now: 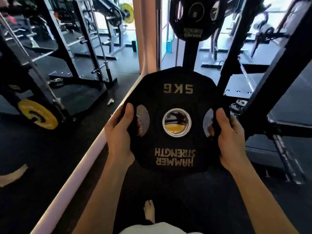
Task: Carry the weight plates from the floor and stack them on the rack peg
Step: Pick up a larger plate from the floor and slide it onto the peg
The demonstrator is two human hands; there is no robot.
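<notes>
Fingers of both hands, left hand [118, 132] and right hand [231, 134], grasp one black plate [175, 102]; another plate [194, 22] hangs beyond.

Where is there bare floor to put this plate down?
Bare black floor lies left of the pale curb, short of the yellow plate. Right of the held 5 kg plate, gripped by left hand and right hand, rack frame crowds the floor.
</notes>
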